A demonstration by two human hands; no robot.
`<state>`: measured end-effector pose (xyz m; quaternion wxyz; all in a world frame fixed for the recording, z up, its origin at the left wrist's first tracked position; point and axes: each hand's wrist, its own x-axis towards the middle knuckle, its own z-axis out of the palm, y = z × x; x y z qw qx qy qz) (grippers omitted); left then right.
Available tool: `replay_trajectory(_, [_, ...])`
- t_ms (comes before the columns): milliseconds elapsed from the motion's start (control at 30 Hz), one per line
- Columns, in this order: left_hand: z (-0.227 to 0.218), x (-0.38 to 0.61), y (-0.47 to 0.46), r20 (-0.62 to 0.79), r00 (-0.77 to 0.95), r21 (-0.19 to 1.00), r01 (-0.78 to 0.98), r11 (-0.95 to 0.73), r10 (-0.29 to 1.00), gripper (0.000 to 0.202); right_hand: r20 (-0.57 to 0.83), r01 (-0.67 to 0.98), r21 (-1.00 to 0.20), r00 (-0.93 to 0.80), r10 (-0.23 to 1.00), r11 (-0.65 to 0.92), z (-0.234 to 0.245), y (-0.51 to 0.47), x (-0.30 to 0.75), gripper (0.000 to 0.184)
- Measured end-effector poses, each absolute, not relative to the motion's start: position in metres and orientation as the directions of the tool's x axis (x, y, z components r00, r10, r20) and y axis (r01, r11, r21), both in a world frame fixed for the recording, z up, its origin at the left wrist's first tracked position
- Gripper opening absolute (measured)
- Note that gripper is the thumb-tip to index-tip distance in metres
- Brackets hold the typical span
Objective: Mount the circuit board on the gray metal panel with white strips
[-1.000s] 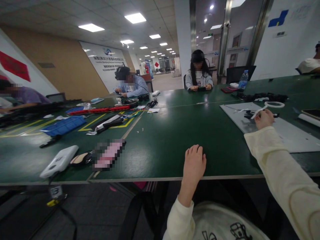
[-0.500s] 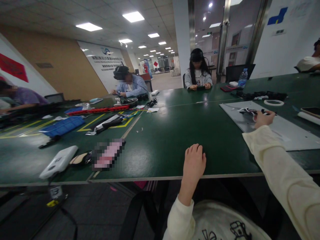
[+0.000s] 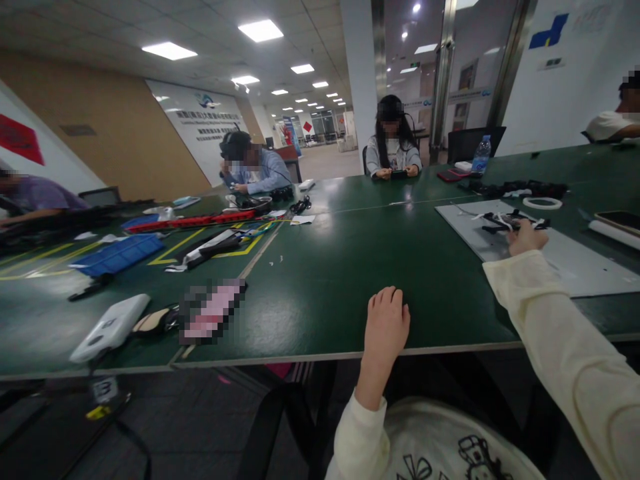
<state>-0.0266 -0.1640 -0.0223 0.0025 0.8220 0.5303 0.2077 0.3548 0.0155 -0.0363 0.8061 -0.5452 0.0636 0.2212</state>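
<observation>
My left hand (image 3: 385, 325) lies palm down on the green table (image 3: 320, 293) near its front edge, fingers stretched out and holding nothing. My right hand (image 3: 524, 237), in a cream sleeve, reaches out over the grey mat (image 3: 570, 260). Its fingers are curled at the right end of a black part wrapped with white strips (image 3: 503, 221), which rests on the mat. The fingertips are hidden behind the back of the hand.
A white tape ring (image 3: 543, 203) lies beyond the mat, with a phone (image 3: 620, 220) and a white tube (image 3: 613, 234) at the right. A blue tray (image 3: 117, 254), a white device (image 3: 110, 327) and cables lie at the left. Several people sit at the far side.
One second ago my right hand held a white strip running from the tape ring. It has since come down onto the black part. My left hand has not moved.
</observation>
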Motion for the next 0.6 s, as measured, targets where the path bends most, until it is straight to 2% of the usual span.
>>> replay_trajectory(333, [-0.021, -0.025, -0.164, 0.354, 0.356, 0.201, 0.874, -0.442, 0.865, 0.032, -0.32, -0.458, -0.791, 0.875, 0.364, 0.406, -0.036, 0.024, 0.352, 0.033])
replay_trajectory(600, [-0.021, -0.026, -0.165, 0.348, 0.36, 0.219, 0.866, -0.449, 0.865, 0.032, -0.19, -0.476, -0.726, 0.832, 0.522, 0.495, 0.007, 0.017, 0.347, 0.023])
